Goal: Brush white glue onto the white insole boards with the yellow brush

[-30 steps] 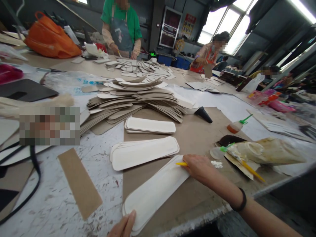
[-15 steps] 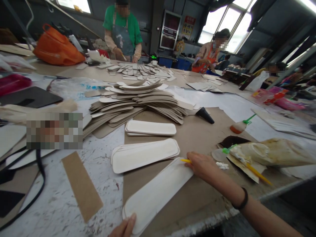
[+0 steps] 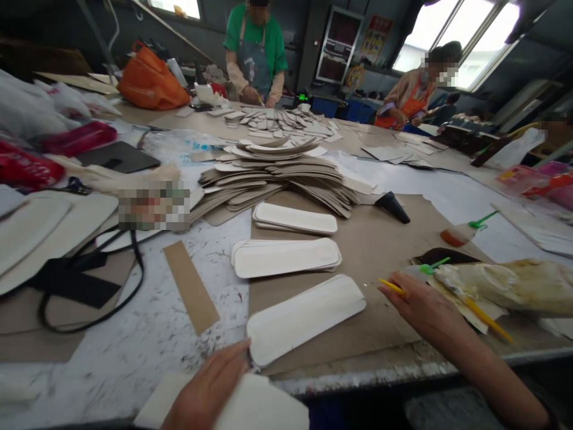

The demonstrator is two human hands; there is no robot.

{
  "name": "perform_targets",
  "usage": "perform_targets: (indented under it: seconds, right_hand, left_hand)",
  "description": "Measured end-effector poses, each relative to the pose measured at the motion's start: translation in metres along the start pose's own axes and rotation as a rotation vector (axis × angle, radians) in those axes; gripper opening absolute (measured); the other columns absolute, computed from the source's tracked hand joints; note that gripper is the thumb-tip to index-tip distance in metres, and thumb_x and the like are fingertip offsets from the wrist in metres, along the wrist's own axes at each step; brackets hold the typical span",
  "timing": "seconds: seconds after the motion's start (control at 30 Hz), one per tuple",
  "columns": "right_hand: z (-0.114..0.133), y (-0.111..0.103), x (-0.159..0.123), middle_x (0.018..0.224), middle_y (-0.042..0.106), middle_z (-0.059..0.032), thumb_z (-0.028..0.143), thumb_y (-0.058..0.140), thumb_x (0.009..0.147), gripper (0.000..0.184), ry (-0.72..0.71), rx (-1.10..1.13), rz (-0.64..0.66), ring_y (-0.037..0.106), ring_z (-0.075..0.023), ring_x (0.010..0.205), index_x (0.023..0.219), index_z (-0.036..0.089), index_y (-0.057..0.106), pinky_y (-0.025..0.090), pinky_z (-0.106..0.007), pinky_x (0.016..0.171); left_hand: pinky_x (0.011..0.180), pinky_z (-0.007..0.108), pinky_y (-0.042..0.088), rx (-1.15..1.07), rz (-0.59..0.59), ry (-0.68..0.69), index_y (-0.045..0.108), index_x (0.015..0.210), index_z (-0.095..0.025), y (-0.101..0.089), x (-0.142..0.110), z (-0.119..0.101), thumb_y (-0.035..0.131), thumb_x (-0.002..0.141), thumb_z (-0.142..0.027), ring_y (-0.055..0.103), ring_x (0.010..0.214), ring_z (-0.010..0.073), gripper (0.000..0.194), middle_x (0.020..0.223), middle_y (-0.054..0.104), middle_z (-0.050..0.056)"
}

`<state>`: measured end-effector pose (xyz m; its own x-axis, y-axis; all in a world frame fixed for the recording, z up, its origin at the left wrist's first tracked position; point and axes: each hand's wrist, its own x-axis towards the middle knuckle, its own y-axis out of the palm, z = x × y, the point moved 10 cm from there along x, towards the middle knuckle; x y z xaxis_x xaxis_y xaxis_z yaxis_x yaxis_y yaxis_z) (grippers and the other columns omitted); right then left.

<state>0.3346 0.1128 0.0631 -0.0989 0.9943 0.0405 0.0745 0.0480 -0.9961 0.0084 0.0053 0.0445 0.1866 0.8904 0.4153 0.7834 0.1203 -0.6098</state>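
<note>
Black strap (image 3: 89,298) loops over the pale boards at the far left of the speckled worktable (image 3: 134,346), and just right of it lies a brown cardboard strip (image 3: 191,286). Down at the near edge the left hand (image 3: 210,391) lies flat and open-fingered on a cream sheet (image 3: 255,409), fingertips touching the near left end of the long white rounded panel (image 3: 304,316). That panel sits on the brown paper mat (image 3: 371,239), angled up to the right. Beyond it, two small stacks of like panels: the nearer stack (image 3: 286,258) and the farther stack (image 3: 295,218), with a big fanned heap of grey-brown cut pieces (image 3: 277,176) behind them. Further right, the right hand (image 3: 421,304) rests on the mat, curled around a thin yellow stick (image 3: 391,286), tip pointing left, clear of the panel's far end. Just beyond it, a glue-smeared bag (image 3: 505,286) and a green-capped bottle (image 3: 461,234). Across the table, a person in a green shirt and apron (image 3: 255,54) works.
</note>
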Motion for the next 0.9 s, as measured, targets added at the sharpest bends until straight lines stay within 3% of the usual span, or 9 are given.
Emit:
perform_targets:
  seconds: [0.1,0.2,0.27,0.33,0.47,0.63,0.77,0.9]
  right_hand:
    - [0.005,0.012,-0.002,0.065,0.059,-0.0033,0.04,0.038,0.087,0.028,-0.026,0.02,0.023,0.056,-0.0183,0.058,0.069,0.022,0.048,0.034,-0.028,0.054]
    - [0.017,0.032,0.002,0.073,0.064,-0.0077,0.031,0.037,0.086,0.025,-0.057,0.052,0.085,0.06,-0.0199,0.065,0.075,0.02,0.056,0.039,-0.029,0.059]
    - [0.026,0.042,0.005,0.083,0.067,-0.0103,0.028,0.035,0.087,0.028,-0.066,0.103,0.136,0.062,-0.0213,0.074,0.083,0.018,0.061,0.042,-0.029,0.066]
    - [0.031,0.049,0.007,0.087,0.068,-0.0105,0.029,0.035,0.087,0.031,-0.047,0.157,0.179,0.063,-0.0221,0.079,0.087,0.018,0.063,0.044,-0.03,0.072]
    - [0.029,0.049,0.006,0.082,0.069,-0.0081,0.036,0.036,0.085,0.031,0.023,0.228,0.193,0.063,-0.0231,0.075,0.083,0.02,0.063,0.045,-0.031,0.068]
    - [0.026,0.038,0.002,0.07,0.065,-0.0047,0.044,0.041,0.078,0.027,0.075,0.412,0.148,0.06,-0.0212,0.066,0.071,0.022,0.056,0.043,-0.03,0.062]
    - [0.026,0.039,0.002,0.053,0.052,0.0022,0.048,0.046,0.072,0.028,0.155,0.74,0.235,0.05,-0.014,0.05,0.066,0.021,0.051,0.04,-0.025,0.05]
    - [0.029,0.045,0.008,0.045,0.035,0.0087,0.051,0.051,0.069,0.031,0.249,0.965,0.365,0.033,-0.0081,0.04,0.066,0.021,0.047,0.026,-0.021,0.038]
  left_hand:
    - [0.084,0.023,0.049,-0.221,0.008,-0.493,0.066,0.092,-0.022,-0.003,-0.01,0.042,0.058,0.076,-0.037,0.063,0.094,0.0206,0.023,0.1,0.07,0.004]
    - [0.075,0.026,0.053,-0.472,0.012,-1.046,0.068,0.083,-0.015,0.016,-0.036,0.073,0.06,0.073,-0.042,0.067,0.078,0.0216,0.03,0.082,0.073,0.007]
    - [0.071,0.029,0.055,-0.634,-0.046,-1.199,0.066,0.085,-0.011,0.026,-0.039,0.074,0.061,0.074,-0.038,0.068,0.074,0.0221,0.03,0.083,0.072,0.01]
    - [0.066,0.03,0.055,-0.709,-0.081,-1.237,0.065,0.087,-0.009,0.032,-0.034,0.073,0.061,0.075,-0.03,0.067,0.069,0.0211,0.024,0.082,0.072,0.012]
    - [0.058,0.029,0.053,-0.684,-0.048,-1.256,0.064,0.08,-0.009,0.038,-0.032,0.078,0.062,0.073,-0.023,0.064,0.056,0.0187,0.015,0.063,0.07,0.008]
    - [0.046,0.025,0.046,-0.667,-0.049,-1.135,0.063,0.073,-0.014,0.037,-0.03,0.084,0.068,0.065,-0.028,0.057,0.045,0.0153,0.017,0.047,0.061,-0.001]
    - [0.045,0.023,0.039,-0.629,0.002,-1.079,0.06,0.056,-0.014,0.03,-0.025,0.083,0.065,0.065,-0.04,0.049,0.041,0.0119,0.028,0.043,0.057,0.0]
    - [0.045,0.024,0.037,-0.564,-0.007,-1.018,0.059,0.05,-0.015,0.012,-0.006,0.082,0.064,0.062,-0.046,0.048,0.041,0.013,0.033,0.04,0.055,0.0]
